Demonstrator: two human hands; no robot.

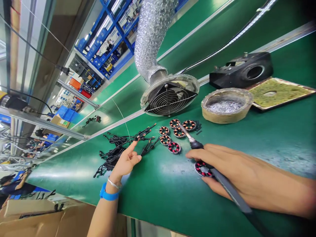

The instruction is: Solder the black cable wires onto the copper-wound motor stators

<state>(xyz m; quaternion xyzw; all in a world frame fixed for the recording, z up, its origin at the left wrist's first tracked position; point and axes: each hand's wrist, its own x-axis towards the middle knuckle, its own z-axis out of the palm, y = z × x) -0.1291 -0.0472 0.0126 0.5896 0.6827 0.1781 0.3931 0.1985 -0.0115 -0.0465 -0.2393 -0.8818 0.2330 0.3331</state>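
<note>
"At the lower right of the frame, what is the right hand doing?"

"It is gripping an iron, fingers closing around the handle. The tip is pointing up and left over the rings near the centre; whether it is touching one, I can't tell."

"How are those rings lying?"

"Six are lying close together on the green bench, five showing orange coils and the lowest showing red. Another red ring is sitting under the right hand, partly hidden; I can't tell whether the thumb is holding it."

"And the left hand?"

"Left of centre, it is pointing its forefinger at the black cables, thumb standing apart, other fingers curling in. Whether the fingertip is touching a wire end, I can't tell. A blue band is circling the wrist."

"What is standing beyond?"

"Above the rings, a round fan is facing the bench, a silver hose rising from it. Toward the right edge, a bowl is holding silvery bits, and a yellow-green sponge is lying before a black stand."
</note>
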